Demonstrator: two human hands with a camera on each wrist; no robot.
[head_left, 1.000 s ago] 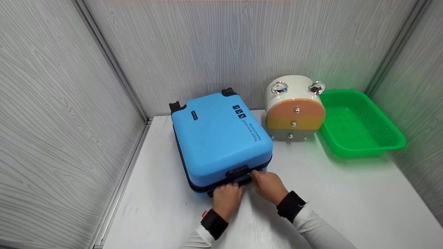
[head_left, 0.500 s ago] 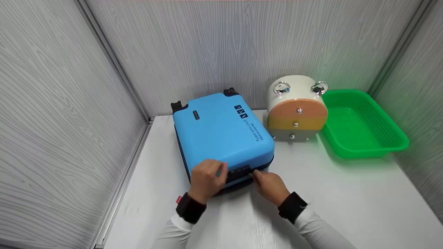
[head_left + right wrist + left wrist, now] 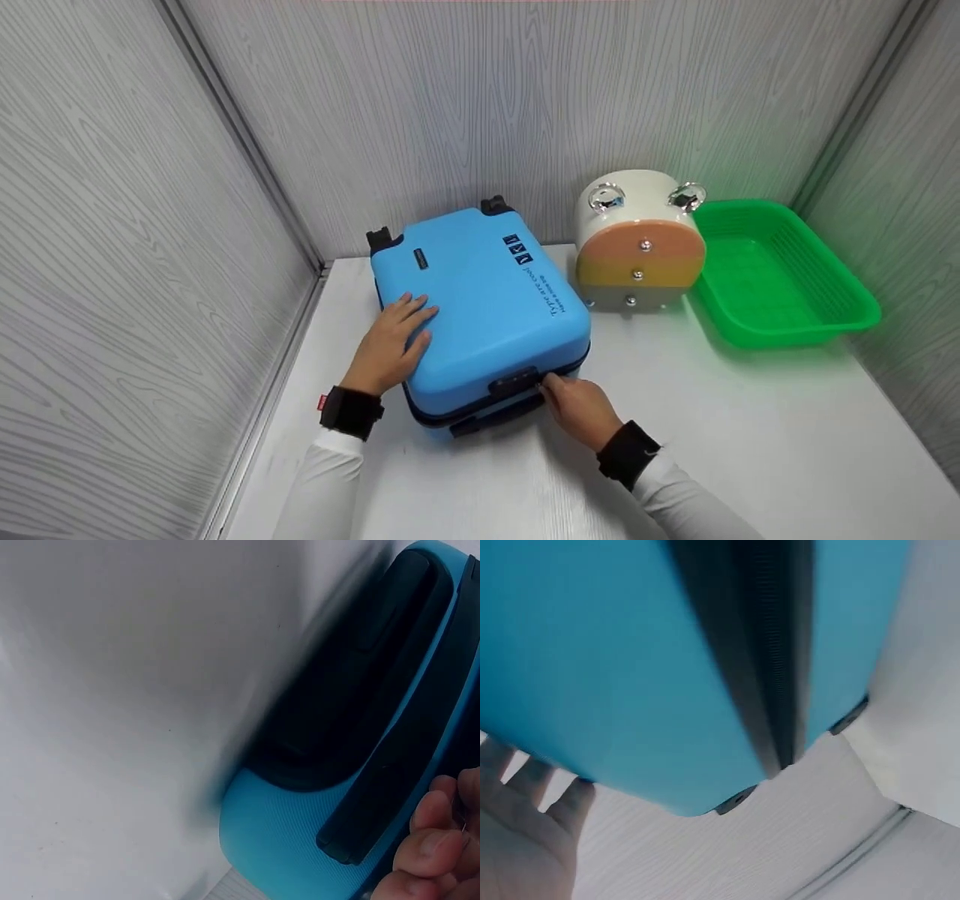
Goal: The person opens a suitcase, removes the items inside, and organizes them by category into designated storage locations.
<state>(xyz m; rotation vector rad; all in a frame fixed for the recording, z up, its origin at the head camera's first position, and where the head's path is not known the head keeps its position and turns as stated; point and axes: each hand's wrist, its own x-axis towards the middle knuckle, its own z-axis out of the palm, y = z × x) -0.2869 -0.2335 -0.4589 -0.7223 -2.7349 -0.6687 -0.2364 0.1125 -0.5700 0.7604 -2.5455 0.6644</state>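
Note:
A blue hard-shell suitcase lies flat, wheels toward the back wall. My left hand rests on its left edge, fingers spread over the top shell. In the left wrist view, the dark zipper band runs along the suitcase's side. At the front, just right of the black combination lock, my right hand pinches a small metal zipper pull, mostly hidden by the curled fingers. Below the lock sits the black carry handle, close to those fingers in the right wrist view.
Right of the suitcase stands a small rounded drawer box with orange, yellow and grey fronts and silver knobs. Beside it is a green plastic basket. Wood-grain panels enclose the white table at back and sides.
My left hand has left the carry handle, passed up beside the lock, and come to rest on the suitcase's left edge. The right hand stays at the zipper pull.

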